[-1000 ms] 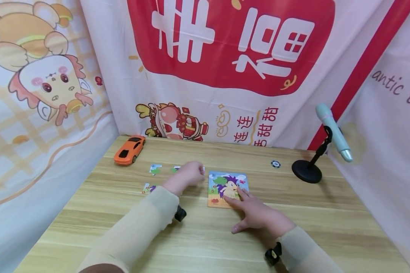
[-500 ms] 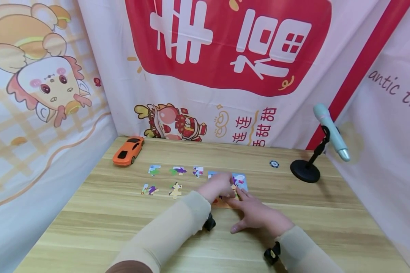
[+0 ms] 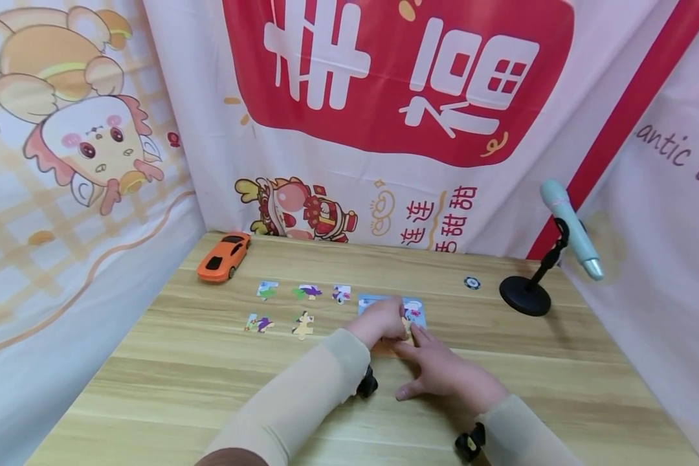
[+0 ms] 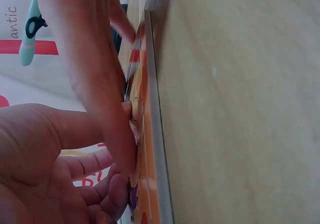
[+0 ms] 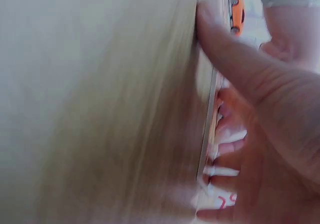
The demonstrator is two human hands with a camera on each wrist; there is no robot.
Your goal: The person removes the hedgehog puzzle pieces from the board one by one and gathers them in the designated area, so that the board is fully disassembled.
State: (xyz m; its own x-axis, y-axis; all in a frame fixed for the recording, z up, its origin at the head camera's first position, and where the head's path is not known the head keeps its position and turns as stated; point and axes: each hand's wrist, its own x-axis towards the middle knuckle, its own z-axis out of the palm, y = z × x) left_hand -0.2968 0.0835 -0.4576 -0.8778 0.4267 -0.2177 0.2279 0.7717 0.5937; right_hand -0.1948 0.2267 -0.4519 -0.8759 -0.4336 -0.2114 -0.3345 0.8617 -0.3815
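Observation:
A square jigsaw board (image 3: 415, 307) with a hedgehog picture lies on the wooden table, partly covered by both hands. My left hand (image 3: 381, 318) is over its middle, fingers bent down and thumb tip at the board's surface; it appears to pinch a puzzle piece that the fingers mostly hide. From the right, my right hand (image 3: 443, 369) rests its fingertips on the board's lower right part, fingers spread, thumb on the table. In the left wrist view, a finger of the other hand crosses in front of my left fingertips. Loose puzzle pieces (image 3: 303, 325) lie left of the board.
An orange toy car (image 3: 224, 257) stands at the table's back left. Toward the back right are a round chip (image 3: 472, 283) and a mint microphone (image 3: 571, 228) on a black stand (image 3: 525, 296). Printed cloth hangs around the back and sides of the table (image 3: 169, 388).
My left hand has moved right from beside the loose pieces onto the board, then stayed there with a slight shift. The right hand has kept its place on the board.

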